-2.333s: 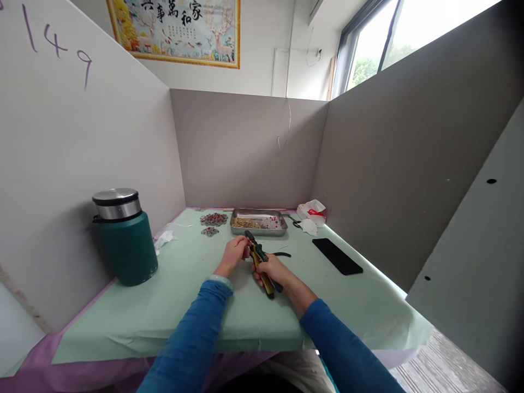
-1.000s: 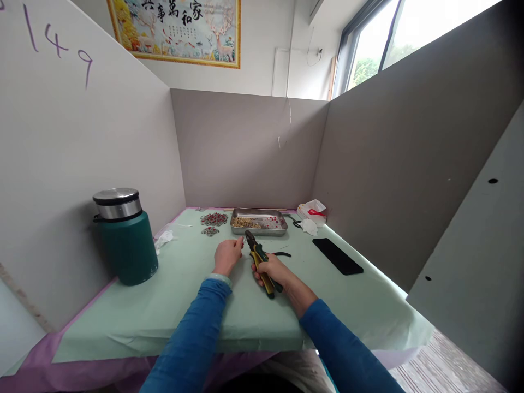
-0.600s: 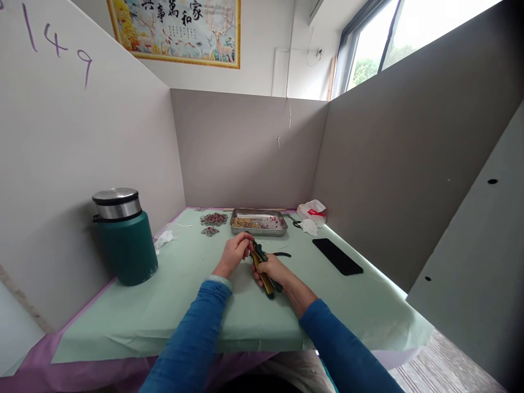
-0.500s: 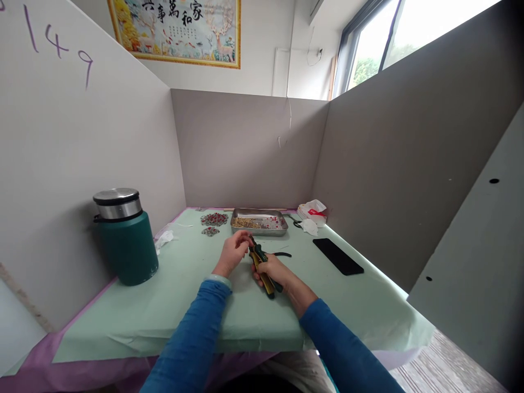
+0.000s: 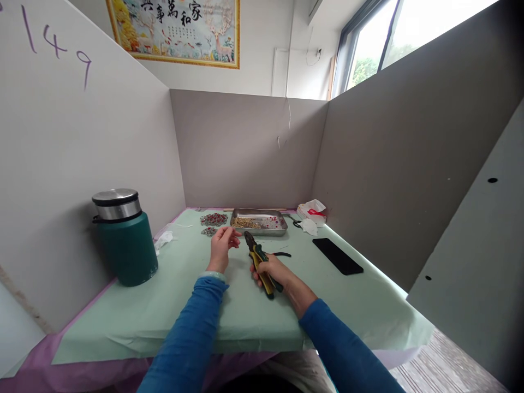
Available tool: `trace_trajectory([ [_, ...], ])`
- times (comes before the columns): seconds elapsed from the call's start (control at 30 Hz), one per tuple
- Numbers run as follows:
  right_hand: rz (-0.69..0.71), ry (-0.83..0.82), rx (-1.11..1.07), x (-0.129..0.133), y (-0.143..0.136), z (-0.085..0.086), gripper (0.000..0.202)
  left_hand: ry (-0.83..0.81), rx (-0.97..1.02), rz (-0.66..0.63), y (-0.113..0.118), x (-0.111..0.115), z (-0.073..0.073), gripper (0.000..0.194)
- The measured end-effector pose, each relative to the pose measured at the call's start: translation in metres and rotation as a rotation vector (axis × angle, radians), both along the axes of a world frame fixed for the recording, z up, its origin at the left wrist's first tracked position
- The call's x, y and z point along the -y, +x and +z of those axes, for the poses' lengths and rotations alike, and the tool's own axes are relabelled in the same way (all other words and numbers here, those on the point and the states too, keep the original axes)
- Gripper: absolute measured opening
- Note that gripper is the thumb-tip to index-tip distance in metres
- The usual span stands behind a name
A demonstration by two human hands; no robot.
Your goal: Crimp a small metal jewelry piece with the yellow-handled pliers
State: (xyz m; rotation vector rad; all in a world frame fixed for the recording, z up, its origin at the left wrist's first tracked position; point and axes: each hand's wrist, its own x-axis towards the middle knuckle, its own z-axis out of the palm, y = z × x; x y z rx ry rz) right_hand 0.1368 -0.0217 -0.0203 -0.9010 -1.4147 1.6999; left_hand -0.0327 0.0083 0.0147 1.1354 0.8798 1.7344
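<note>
My right hand (image 5: 268,268) is wrapped round the yellow and dark green handles of a pair of pliers (image 5: 257,252), whose dark jaws point up and away from me. To the left of the jaws is my left hand (image 5: 222,246), its thumb and fingertips drawn together; whatever they pinch is too small to make out. Just beyond the hands stands a metal tray (image 5: 258,232) with gold-coloured bits in its left part and red and clear pieces in its right. Two piles of small red and silver pieces, a larger pile (image 5: 214,219) and a smaller one (image 5: 209,231), lie left of the tray.
At the left is a green flask (image 5: 126,245) with a steel lid. A black phone-like slab (image 5: 338,256) lies to the right. Scissors (image 5: 295,221), crumpled tissue (image 5: 309,226) and a tissue pack (image 5: 313,212) are at the back right. A dark curved tool (image 5: 282,254) lies behind the pliers. Panels enclose the table.
My left hand has moved left, away from the plier jaws, which now show fully. The right hand keeps its hold on the pliers almost in place.
</note>
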Motion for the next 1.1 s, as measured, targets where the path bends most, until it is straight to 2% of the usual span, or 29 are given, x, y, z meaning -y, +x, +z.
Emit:
trace_trajectory([
  [0.27,0.039,-0.08,-0.181,0.015,0.001,0.018,0.043,0.02,-0.044,-0.122,0.003,0.002,-0.002,0.036],
  [0.4,0.086,-0.087,-0.226,0.016,0.004,0.019,0.043,0.017,-0.037,-0.144,0.002,-0.001,-0.004,0.029],
  [0.5,0.1,-0.056,-0.173,0.014,0.004,0.016,0.036,0.032,-0.022,-0.143,0.002,-0.002,-0.004,0.03],
  [0.63,-0.017,0.045,0.031,0.012,0.003,0.016,0.022,0.036,-0.025,-0.15,0.002,0.0,-0.002,0.041],
  [0.73,-0.219,0.152,0.263,0.007,0.01,0.024,0.022,-0.007,-0.033,-0.115,0.002,0.0,-0.001,0.041],
  [0.83,-0.498,0.283,0.65,-0.005,0.033,0.033,0.02,-0.059,-0.043,-0.078,0.004,0.0,0.0,0.039],
  [0.9,-0.621,0.341,0.951,-0.015,0.055,0.035,0.024,-0.079,-0.058,-0.065,0.005,-0.001,-0.001,0.038],
  [1.0,-0.561,0.272,1.271,-0.027,0.083,0.032,0.033,-0.103,-0.1,-0.041,0.009,-0.001,-0.002,0.036],
  [1.1,-0.59,0.271,1.379,-0.034,0.096,0.026,0.043,-0.124,-0.166,-0.03,0.012,0.0,-0.003,0.035],
])
